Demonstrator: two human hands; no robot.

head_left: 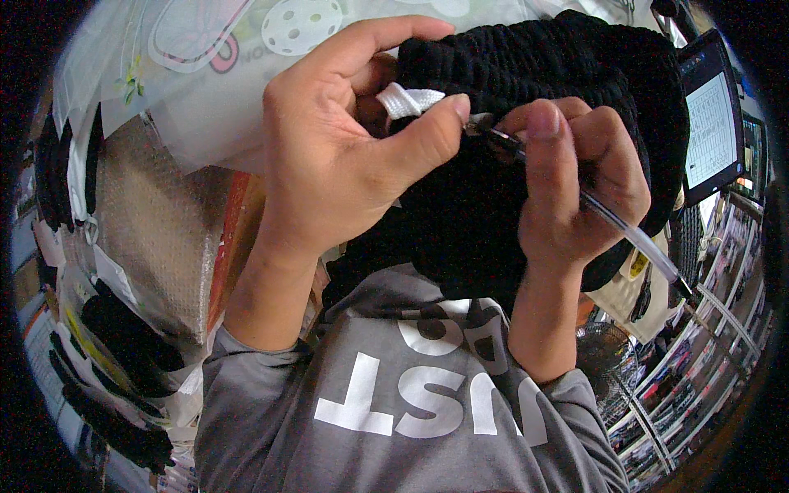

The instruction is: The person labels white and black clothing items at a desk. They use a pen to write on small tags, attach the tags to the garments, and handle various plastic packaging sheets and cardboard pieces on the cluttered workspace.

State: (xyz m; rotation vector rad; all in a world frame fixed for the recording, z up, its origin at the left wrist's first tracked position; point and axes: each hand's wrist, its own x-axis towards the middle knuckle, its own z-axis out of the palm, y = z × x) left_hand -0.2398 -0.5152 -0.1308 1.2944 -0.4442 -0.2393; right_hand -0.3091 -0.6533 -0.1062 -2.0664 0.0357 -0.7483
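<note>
A black garment (pixel 551 70) with a gathered, ribbed waistband is bunched in front of me. My left hand (pixel 325 140) is closed on the left end of that waistband, its index finger along the top and its thumb in front. A flat white woven drawstring (pixel 411 100) is folded over between that thumb and fingers. My right hand (pixel 579 177) grips a clear pen (pixel 633 234) with dark ends, slanting down to the right. The pen's upper end points at the waistband close to my left thumb. Whether it touches the cloth, I cannot tell.
Translucent plastic sheeting (pixel 193 111) with printed shapes lies at the far left, beside a bubble-wrapped brown surface (pixel 160 218). Dark clothing (pixel 127 329) hangs at the left. On the right are a lit screen (pixel 711 131), a wire-guarded fan (pixel 604 353) and racks of packed goods (pixel 711 353).
</note>
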